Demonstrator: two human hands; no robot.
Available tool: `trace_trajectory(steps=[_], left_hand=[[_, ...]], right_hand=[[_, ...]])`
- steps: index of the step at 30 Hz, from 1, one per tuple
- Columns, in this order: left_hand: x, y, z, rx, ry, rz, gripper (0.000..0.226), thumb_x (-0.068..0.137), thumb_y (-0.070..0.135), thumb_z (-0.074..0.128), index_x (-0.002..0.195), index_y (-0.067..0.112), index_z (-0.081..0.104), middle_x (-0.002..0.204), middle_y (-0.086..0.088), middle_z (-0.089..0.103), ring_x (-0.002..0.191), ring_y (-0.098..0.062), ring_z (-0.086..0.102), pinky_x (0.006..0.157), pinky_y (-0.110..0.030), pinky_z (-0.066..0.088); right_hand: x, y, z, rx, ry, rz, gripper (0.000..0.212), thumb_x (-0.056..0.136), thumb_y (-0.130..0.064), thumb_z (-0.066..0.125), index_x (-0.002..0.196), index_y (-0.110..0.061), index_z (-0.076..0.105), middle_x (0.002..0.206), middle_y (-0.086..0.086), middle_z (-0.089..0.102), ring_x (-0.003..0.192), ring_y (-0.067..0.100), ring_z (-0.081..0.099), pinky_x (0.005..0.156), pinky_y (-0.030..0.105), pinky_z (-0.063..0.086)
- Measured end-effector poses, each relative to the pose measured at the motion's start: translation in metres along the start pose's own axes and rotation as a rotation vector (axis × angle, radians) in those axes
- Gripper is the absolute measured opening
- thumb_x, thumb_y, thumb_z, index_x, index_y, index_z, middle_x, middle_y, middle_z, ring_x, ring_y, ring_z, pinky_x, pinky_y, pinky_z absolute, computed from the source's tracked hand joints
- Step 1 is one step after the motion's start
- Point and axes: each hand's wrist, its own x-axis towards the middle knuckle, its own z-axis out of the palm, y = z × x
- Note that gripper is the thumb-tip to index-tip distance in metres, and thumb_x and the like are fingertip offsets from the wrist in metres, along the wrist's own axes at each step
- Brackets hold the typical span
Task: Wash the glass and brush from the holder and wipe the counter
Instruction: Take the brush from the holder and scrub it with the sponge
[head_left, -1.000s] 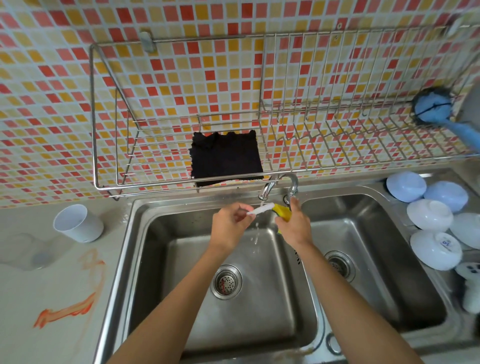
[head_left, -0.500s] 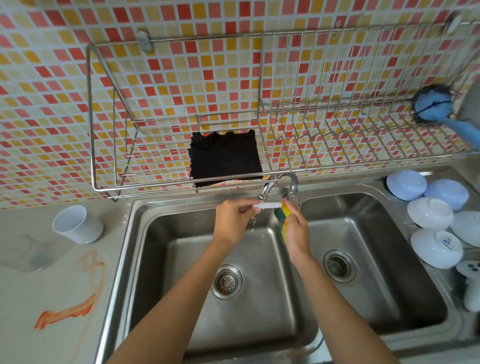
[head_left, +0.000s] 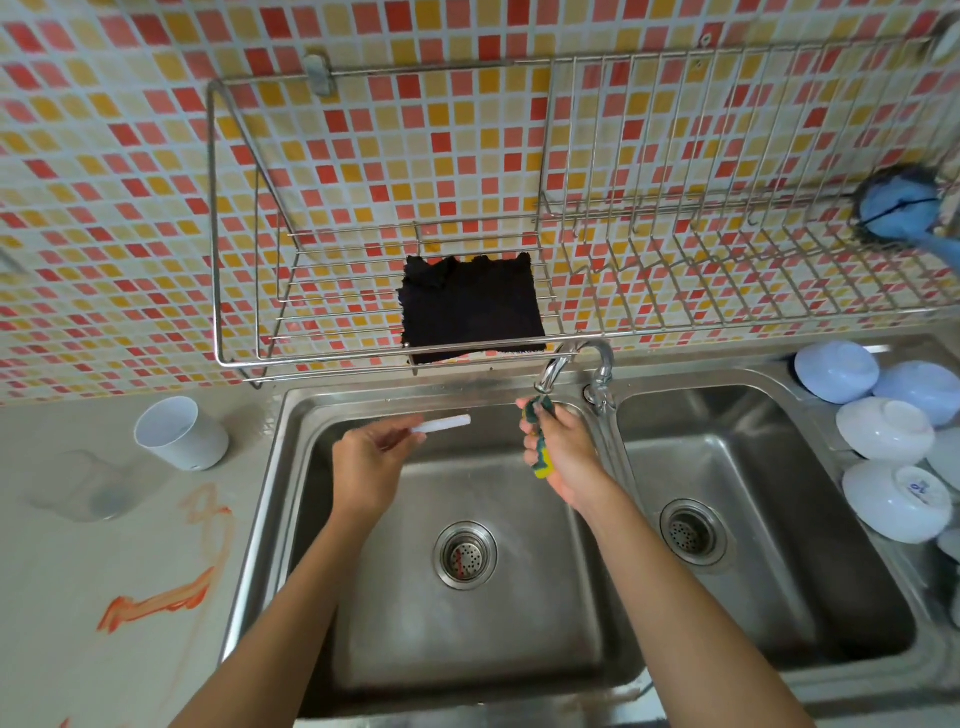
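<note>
Left hand: the left hand (head_left: 366, 460) is over the left sink basin (head_left: 467, 597) and pinches the end of a white brush (head_left: 441, 423) between thumb and fingers. The brush lies almost level and points right, toward the faucet (head_left: 569, 364).
Right hand: the right hand (head_left: 563, 449) is clenched around a yellow and green sponge (head_left: 540, 452), squeezed and held upright just under the faucet mouth.
Change, hands: half a second ago the two hands were close together under the faucet, with the brush next to the sponge. Now they are apart; the left hand has moved left with the brush, and the brush no longer touches the sponge.
Change, sponge: before it was turned toward the brush; now it stands more upright in the fist, its green end at the spout.
Water: I cannot tell if water runs.
Glass: a clear glass (head_left: 85, 486) lies on its side on the table (head_left: 104, 649), well left of the sink, as before.
Holder: a white cup (head_left: 179, 434) stands tilted on the table near the glass, in the same place.
Table marks: orange smears (head_left: 166, 597) are on the table, unchanged.
Rack: a black cloth (head_left: 470, 306) hangs on the wire rack (head_left: 675, 270) above the faucet.
Right side: white bowls (head_left: 883, 431) lie upside down beside the right basin.
</note>
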Motion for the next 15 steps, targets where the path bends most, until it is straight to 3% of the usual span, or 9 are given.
trace_trajectory(steps=[4, 7, 11, 15], left_hand=[[-0.003, -0.007, 0.003, 0.029, -0.015, -0.029, 0.021, 0.081, 0.016, 0.076, 0.103, 0.019, 0.076, 0.087, 0.004, 0.076, 0.066, 0.010, 0.063, 0.064, -0.013, 0.050], [-0.004, 0.000, 0.015, -0.013, -0.044, -0.047, 0.021, 0.081, 0.011, 0.076, 0.101, 0.015, 0.076, 0.088, 0.001, 0.075, 0.067, 0.016, 0.061, 0.067, -0.004, 0.047], [-0.003, 0.016, 0.042, -0.061, -0.103, -0.046, 0.019, 0.080, 0.007, 0.077, 0.099, 0.011, 0.076, 0.087, 0.000, 0.074, 0.067, 0.019, 0.060, 0.069, 0.000, 0.045], [-0.002, 0.034, 0.072, -0.084, -0.192, -0.022, 0.020, 0.080, 0.005, 0.075, 0.100, 0.009, 0.075, 0.087, 0.000, 0.073, 0.064, 0.020, 0.059, 0.067, 0.001, 0.044]], right_hand=[[0.000, -0.006, 0.002, -0.153, 0.012, -0.038, 0.029, 0.106, -0.025, 0.035, 0.094, -0.013, 0.059, 0.059, -0.003, 0.038, 0.043, 0.007, 0.029, 0.042, 0.024, 0.021], [-0.001, -0.007, -0.005, -0.335, 0.082, -0.100, 0.027, 0.105, -0.026, 0.036, 0.094, -0.015, 0.058, 0.062, -0.003, 0.042, 0.048, 0.009, 0.033, 0.045, 0.025, 0.025], [-0.009, -0.014, -0.016, -0.420, 0.145, -0.127, 0.025, 0.104, -0.028, 0.039, 0.119, -0.017, 0.055, 0.097, -0.004, 0.055, 0.080, 0.009, 0.054, 0.061, 0.028, 0.048], [-0.017, -0.017, -0.032, -0.531, 0.248, -0.205, 0.039, 0.104, -0.020, 0.039, 0.142, -0.018, 0.046, 0.133, 0.000, 0.050, 0.114, 0.013, 0.048, 0.086, 0.019, 0.034]])
